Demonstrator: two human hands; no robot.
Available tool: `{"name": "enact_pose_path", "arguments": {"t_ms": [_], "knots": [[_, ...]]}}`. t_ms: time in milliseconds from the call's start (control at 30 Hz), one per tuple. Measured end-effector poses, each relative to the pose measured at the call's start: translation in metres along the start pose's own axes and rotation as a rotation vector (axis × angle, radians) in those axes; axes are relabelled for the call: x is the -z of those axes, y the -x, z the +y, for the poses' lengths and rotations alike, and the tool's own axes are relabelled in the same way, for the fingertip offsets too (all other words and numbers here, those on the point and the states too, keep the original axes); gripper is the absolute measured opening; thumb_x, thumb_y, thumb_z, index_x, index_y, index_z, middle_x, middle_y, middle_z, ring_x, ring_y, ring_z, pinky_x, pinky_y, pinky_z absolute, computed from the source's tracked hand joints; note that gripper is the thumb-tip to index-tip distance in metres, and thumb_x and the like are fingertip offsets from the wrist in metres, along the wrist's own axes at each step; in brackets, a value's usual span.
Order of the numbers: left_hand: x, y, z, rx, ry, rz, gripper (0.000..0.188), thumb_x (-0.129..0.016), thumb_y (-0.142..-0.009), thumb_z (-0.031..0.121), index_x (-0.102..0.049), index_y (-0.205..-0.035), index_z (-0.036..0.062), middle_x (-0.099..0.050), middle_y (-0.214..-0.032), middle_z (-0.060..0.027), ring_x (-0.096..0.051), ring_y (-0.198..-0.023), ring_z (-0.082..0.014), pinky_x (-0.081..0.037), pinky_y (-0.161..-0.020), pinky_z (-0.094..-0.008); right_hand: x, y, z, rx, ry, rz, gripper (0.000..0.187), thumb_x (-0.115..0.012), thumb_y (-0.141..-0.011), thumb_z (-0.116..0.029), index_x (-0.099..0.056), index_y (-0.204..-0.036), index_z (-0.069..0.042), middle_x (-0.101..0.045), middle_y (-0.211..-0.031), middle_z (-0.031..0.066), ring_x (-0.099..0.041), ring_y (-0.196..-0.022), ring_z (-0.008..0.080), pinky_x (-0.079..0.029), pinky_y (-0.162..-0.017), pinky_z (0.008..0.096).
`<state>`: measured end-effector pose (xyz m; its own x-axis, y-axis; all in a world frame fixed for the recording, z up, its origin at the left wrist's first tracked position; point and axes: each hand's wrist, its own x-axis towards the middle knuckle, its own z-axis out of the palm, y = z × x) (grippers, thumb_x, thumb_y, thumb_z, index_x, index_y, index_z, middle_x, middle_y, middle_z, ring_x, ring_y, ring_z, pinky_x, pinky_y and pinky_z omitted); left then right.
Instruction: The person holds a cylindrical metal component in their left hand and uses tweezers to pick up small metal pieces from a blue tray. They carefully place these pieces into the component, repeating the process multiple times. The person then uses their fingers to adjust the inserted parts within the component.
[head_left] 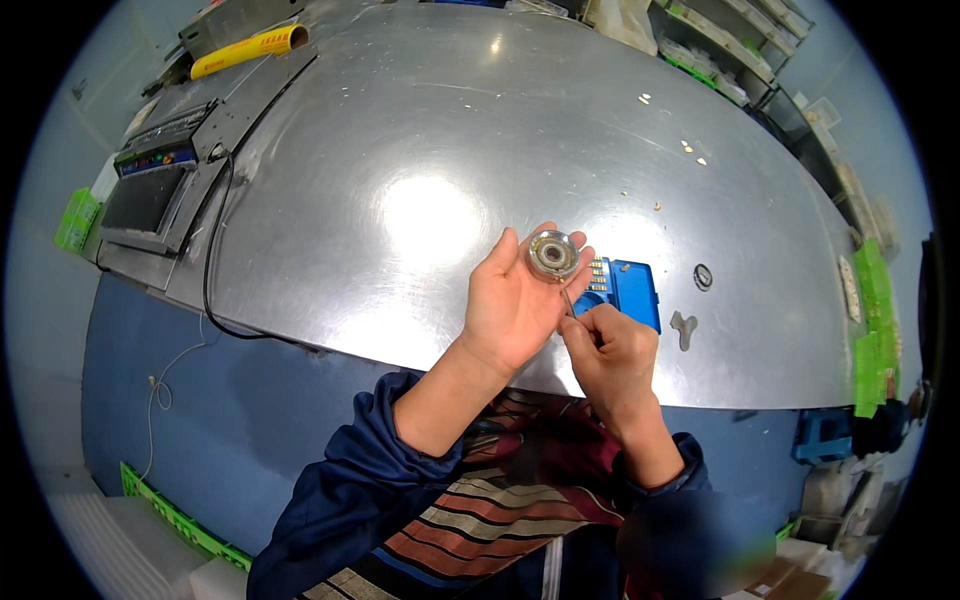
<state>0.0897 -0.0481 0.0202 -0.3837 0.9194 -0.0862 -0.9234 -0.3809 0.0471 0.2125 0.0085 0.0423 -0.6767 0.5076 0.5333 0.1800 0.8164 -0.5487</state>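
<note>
My left hand (505, 300) is turned palm up, with its thumb held out to the side. On its fingers rests a round, shiny metal piece (552, 256) with concentric rings and a darker centre. Just below and to the right, my right hand (610, 352) pinches a thin metal rod-like tool (569, 303), its tip at the lower edge of the round piece. My fist hides the tool's other end. Behind my hands lies an opened blue case (636, 293) with rows of small light-coloured pieces, partly covered by my hands.
A dark ring (703, 277) and a flat grey three-lobed piece (684, 329) lie right of the case on the metal table (330, 200). Small pale bits (688, 149) are scattered farther back. At left stand a machine (150, 205) with a black cable (212, 250) and a yellow tube (250, 50).
</note>
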Motion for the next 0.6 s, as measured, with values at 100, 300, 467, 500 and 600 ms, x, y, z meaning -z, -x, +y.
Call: {"name": "enact_pose_path", "arguments": {"t_ms": [100, 300, 467, 500, 600], "knots": [[-0.001, 0.000, 0.000, -0.001, 0.001, 0.005, 0.050, -0.024, -0.103, 0.041, -0.039, -0.128, 0.0006, -0.037, -0.138, -0.0269, -0.033, -0.133, -0.0399, -0.031, -0.111, -0.0492, 0.002, 0.000, -0.002, -0.001, 0.004, -0.006, 0.021, -0.066, -0.074, -0.002, -0.052, -0.059, -0.003, -0.054, -0.053, 0.0113, -0.054, -0.042, 0.0257, -0.041, -0.041, 0.0328], [0.001, -0.001, -0.001, -0.004, 0.055, 0.006, 0.049, -0.026, -0.103, 0.040, -0.041, -0.125, -0.0012, -0.036, -0.137, -0.0274, -0.032, -0.133, -0.0404, -0.030, -0.111, -0.0499, 0.004, 0.001, -0.002, 0.000, -0.001, 0.001, 0.019, -0.066, -0.073, -0.002, -0.053, -0.060, -0.003, -0.054, -0.053, 0.0112, -0.054, -0.042, 0.0252, -0.041, -0.041, 0.0326], [0.002, -0.002, -0.001, 0.008, 0.110, -0.001, 0.049, -0.026, -0.103, 0.039, -0.042, -0.123, -0.0029, -0.037, -0.136, -0.0281, -0.033, -0.133, -0.0408, -0.030, -0.112, -0.0498, 0.008, 0.002, -0.003, -0.061, -0.017, 0.019, 0.017, -0.067, -0.075, -0.003, -0.055, -0.063, -0.002, -0.053, -0.052, 0.0090, -0.051, -0.041, 0.0203, -0.040, -0.041, 0.0305], [0.003, -0.002, -0.002, 0.008, 0.114, -0.003, 0.049, -0.027, -0.103, 0.039, -0.042, -0.122, -0.0032, -0.037, -0.136, -0.0282, -0.033, -0.133, -0.0409, -0.030, -0.112, -0.0498, 0.011, 0.003, -0.002, -0.103, -0.023, 0.022, 0.016, -0.067, -0.075, -0.003, -0.056, -0.064, -0.002, -0.053, -0.051, 0.0078, -0.050, -0.041, 0.0177, -0.039, -0.041, 0.0292], [0.003, -0.002, -0.002, 0.007, 0.122, -0.009, 0.049, -0.027, -0.103, 0.039, -0.043, -0.122, -0.0035, -0.036, -0.136, -0.0281, -0.033, -0.132, -0.0408, -0.030, -0.112, -0.0498, 0.019, 0.001, 0.002, -0.240, -0.097, -0.012, 0.012, -0.067, -0.078, -0.003, -0.058, -0.070, -0.001, -0.051, -0.053, 0.0042, -0.045, -0.044, 0.0105, -0.038, -0.043, 0.0253]]}}
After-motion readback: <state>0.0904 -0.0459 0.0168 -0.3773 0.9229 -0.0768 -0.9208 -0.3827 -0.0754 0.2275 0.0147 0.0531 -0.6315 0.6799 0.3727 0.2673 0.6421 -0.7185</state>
